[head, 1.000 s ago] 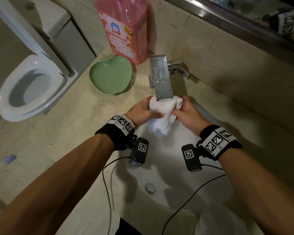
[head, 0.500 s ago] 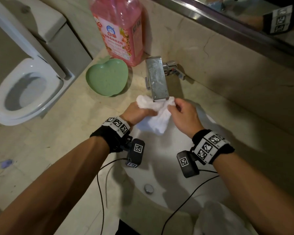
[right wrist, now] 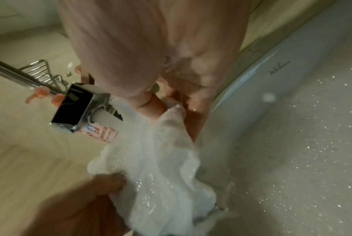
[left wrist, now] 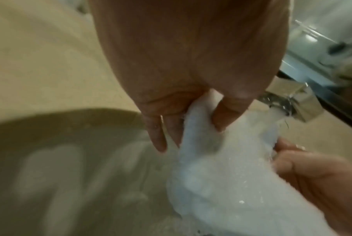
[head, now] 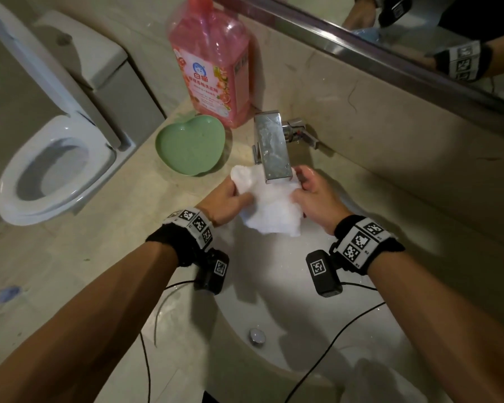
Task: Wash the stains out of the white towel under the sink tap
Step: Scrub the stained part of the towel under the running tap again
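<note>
Two hands stretch a wet towel under a running tap.

Since a moment ago the bunched towel [head: 269,207] has been pulled wider: left hand [head: 226,199] pinches its left end, tap [head: 272,149] pours on the middle, right hand [head: 314,196] grips the right end, above the sink's [head: 274,301] back rim. Rinsing seems underway.

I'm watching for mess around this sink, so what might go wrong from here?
Water hitting the bunched white towel under the tap may splash onto the counter; droplets already speckle the basin. The wrist camera cables hang over the wet basin and might get soaked. The left hand and right hand only pinch the edges, so it might slip.
</note>
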The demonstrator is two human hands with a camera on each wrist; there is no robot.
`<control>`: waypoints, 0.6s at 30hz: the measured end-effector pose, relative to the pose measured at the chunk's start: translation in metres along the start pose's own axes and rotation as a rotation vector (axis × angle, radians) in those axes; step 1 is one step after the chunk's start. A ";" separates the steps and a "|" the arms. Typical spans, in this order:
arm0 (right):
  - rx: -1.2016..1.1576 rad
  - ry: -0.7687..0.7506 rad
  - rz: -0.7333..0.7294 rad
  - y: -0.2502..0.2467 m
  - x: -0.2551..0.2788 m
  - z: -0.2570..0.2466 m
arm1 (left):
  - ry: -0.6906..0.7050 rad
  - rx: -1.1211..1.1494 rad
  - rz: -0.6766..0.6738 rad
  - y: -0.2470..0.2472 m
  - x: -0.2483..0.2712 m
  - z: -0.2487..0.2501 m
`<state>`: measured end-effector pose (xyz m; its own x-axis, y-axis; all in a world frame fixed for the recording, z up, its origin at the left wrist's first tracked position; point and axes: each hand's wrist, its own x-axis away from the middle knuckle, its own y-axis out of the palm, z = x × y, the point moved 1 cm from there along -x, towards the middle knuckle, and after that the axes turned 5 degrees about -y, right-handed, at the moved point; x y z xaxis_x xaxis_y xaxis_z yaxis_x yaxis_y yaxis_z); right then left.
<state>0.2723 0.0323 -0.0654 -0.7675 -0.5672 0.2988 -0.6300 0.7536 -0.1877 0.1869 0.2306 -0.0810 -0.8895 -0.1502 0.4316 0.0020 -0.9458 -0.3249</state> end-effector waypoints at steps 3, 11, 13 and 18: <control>-0.025 0.042 0.028 0.000 -0.002 0.010 | 0.095 -0.203 0.004 -0.004 0.003 -0.007; 0.062 0.066 0.017 -0.003 -0.002 0.015 | 0.079 -0.095 -0.134 -0.010 0.012 -0.003; 0.050 0.070 -0.004 -0.006 -0.002 0.011 | 0.095 -0.207 -0.085 -0.011 0.013 0.000; -0.023 0.105 -0.094 -0.010 0.003 0.005 | 0.223 -0.617 0.125 -0.009 0.010 0.009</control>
<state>0.2754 0.0215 -0.0668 -0.6882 -0.5985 0.4101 -0.6944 0.7070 -0.1337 0.1824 0.2354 -0.0660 -0.9729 -0.1219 0.1965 -0.0917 -0.5766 -0.8119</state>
